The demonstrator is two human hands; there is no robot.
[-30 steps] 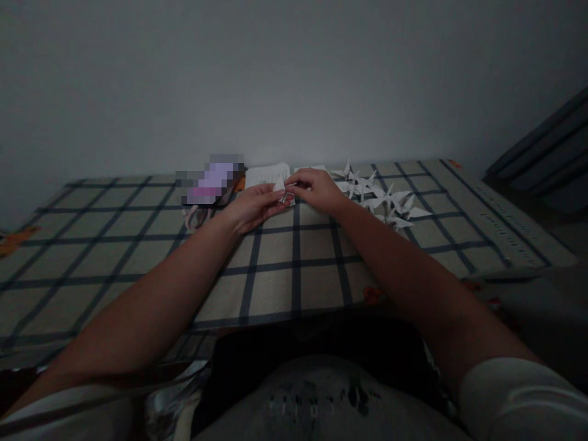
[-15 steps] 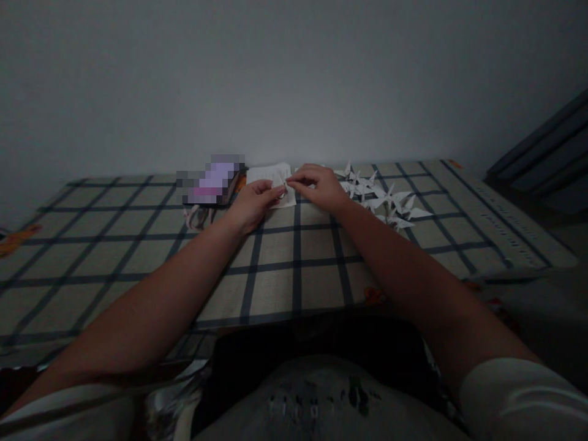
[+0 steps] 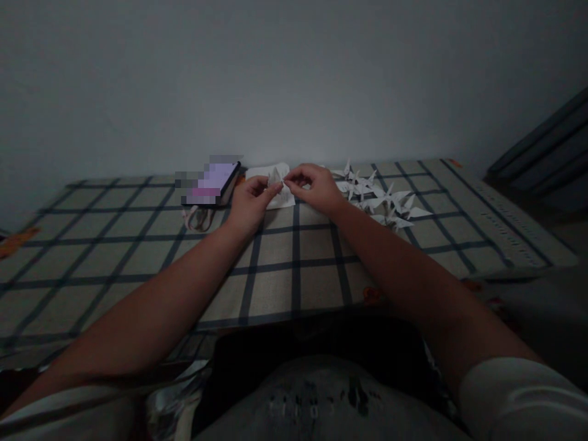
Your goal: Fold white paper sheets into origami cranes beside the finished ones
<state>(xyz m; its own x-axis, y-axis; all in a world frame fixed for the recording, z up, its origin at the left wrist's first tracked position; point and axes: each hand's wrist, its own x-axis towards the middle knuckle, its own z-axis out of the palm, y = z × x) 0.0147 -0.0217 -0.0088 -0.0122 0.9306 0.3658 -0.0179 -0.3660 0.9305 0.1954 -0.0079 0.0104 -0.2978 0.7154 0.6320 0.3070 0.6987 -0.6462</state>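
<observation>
My left hand (image 3: 252, 199) pinches a small folded white paper (image 3: 275, 177) between thumb and fingers. Close against it on the right, my right hand (image 3: 315, 185) is closed, its thumb and fingertips pinching the edge of the same paper. The fingers cover much of the fold, so its exact shape is hard to make out. Beneath and behind the hands lie flat white paper sheets (image 3: 285, 199). Several white folded paper cranes (image 3: 390, 205) stand grouped to the right of my right hand, partly behind the wrist.
A phone (image 3: 214, 180) with a lit purple screen, partly pixelated, leans left of my left hand, a pale strap (image 3: 197, 218) before it. The checked cloth (image 3: 316, 288) covers the table, which meets a grey wall (image 3: 294, 79). Dark striped fabric (image 3: 546, 138) hangs at the right.
Both hands have shifted slightly left. The left hand has turned a little, and the folded paper now shows more upright between the fingers. The cranes have not moved.
</observation>
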